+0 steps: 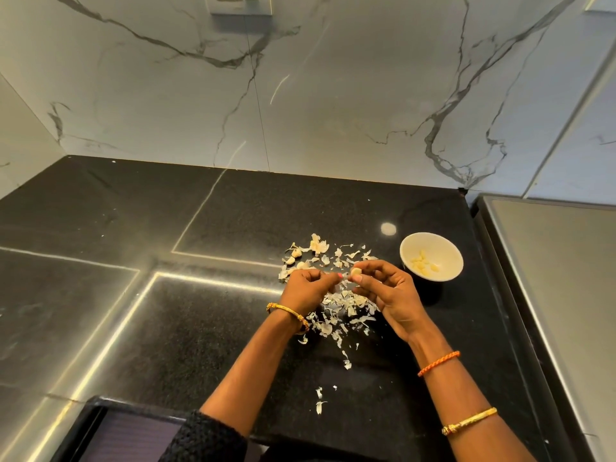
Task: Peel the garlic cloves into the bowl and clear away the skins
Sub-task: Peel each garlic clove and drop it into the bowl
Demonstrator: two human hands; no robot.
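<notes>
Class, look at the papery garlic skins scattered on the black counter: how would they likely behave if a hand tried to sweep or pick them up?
The garlic skins look thin and curled, so they are probably very light and floppy. They lie in many small flakes across the counter, so a sweep would likely scatter some. Being flat, they seem unlikely to roll.

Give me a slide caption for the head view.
Both hands peel a garlic clove over scattered skins, bowl nearby.

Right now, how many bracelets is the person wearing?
3: a gold bangle on the left wrist, an orange cord on the right wrist, a second gold bangle lower on that forearm. The sleeve may hide others.
</notes>
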